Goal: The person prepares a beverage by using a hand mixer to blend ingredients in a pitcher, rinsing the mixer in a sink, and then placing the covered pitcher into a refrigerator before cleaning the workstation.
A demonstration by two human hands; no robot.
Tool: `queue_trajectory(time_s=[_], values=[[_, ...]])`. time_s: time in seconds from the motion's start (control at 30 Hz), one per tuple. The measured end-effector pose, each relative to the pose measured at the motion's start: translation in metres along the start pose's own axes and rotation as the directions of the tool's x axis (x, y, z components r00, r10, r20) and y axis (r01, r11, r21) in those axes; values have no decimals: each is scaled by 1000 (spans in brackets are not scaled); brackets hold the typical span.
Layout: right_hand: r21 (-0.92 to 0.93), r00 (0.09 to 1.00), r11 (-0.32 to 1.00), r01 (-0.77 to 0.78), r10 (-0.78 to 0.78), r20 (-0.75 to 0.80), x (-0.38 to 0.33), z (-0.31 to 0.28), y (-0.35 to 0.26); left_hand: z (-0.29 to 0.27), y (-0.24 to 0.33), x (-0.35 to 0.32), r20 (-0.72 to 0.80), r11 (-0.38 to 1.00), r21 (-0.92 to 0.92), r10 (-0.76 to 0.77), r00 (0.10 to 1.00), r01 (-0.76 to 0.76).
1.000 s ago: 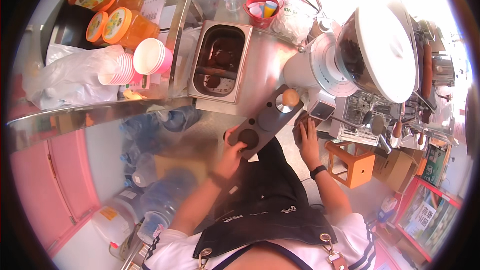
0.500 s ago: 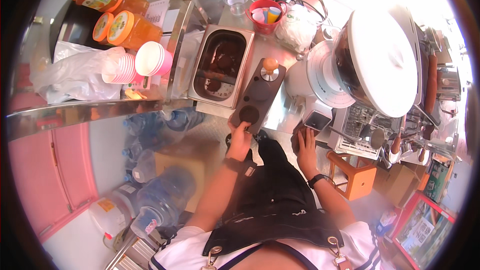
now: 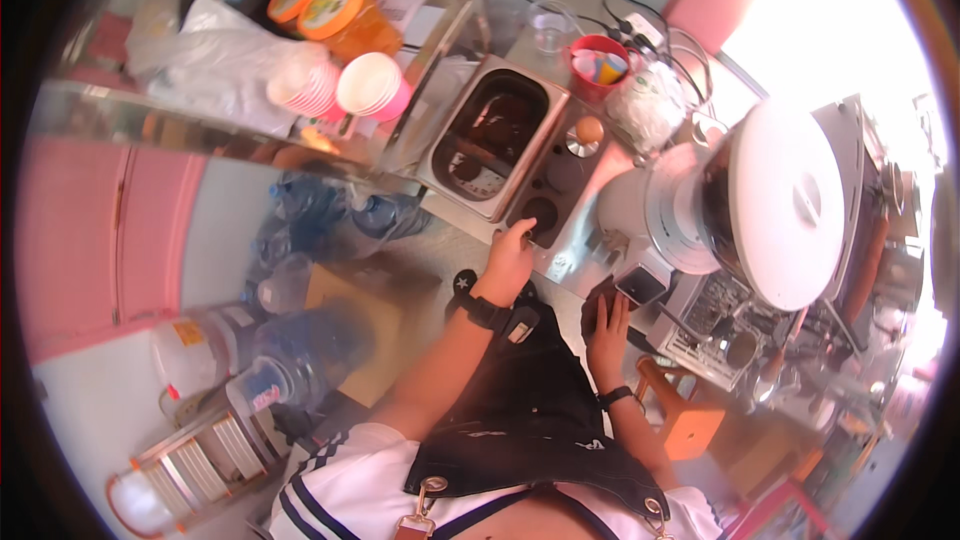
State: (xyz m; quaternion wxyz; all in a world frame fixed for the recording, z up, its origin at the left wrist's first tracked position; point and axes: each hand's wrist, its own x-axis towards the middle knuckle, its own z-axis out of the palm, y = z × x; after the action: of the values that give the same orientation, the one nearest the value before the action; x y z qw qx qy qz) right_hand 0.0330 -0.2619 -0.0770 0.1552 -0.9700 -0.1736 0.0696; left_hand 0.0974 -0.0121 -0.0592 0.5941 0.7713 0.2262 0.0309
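My left hand [image 3: 508, 267] is closed round the near end of a dark tamping stand [image 3: 567, 175], its thumb over the edge beside a round recess. In the stand's far end sits a tamper [image 3: 588, 131] with a wooden knob. Left of it lies a steel container [image 3: 432, 172] holding dark brown clumps like coffee grounds. My right hand [image 3: 608, 335] lies with fingers stretched against a dark brown object [image 3: 597, 308] at the counter's front edge, below a coffee grinder [image 3: 665, 202]. What that brown object is I cannot make out.
A red bucket [image 3: 600, 68] of small packets and a white plastic bag [image 3: 645, 108] stand behind. On the left shelf are pink cups [image 3: 375, 85] and orange-lidded jars [image 3: 350, 20]. Below are water bottles [image 3: 310, 355] and an orange stool [image 3: 692, 430]; an espresso machine's drip grate [image 3: 712, 335] lies right.
The whole view has turned and shifted, so the counter appears more tilted and the shelf higher. Both hands keep to the same spots, the left on the stand, the right by the brown object.
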Motion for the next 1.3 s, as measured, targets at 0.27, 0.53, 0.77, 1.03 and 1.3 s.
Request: queue_trajectory(time_s=[0.27, 0.53, 0.77, 1.03, 1.3], values=[[-25, 990, 999, -49, 45, -135, 23, 20, -16, -91, 5, -87, 2, 454, -831, -574, 819, 320], [-89, 888, 958, -271, 213, -408, 70, 58, 40, -156, -31, -233, -271, 641, -757, -488, 829, 130], [-47, 970, 995, -92, 79, -230, 83, 30, 9, -190, -55, -399, -563, 755, -646, -375, 737, -110], [404, 510, 915, -2, -346, 787, 31, 59, -172, -220, -86, -601, -638, 576, -762, -589, 496, -295], [609, -354, 659, 441, -496, 793, -239, 91, -506, -199, -130, -716, -704, 531, -625, -700, 118, -572]])
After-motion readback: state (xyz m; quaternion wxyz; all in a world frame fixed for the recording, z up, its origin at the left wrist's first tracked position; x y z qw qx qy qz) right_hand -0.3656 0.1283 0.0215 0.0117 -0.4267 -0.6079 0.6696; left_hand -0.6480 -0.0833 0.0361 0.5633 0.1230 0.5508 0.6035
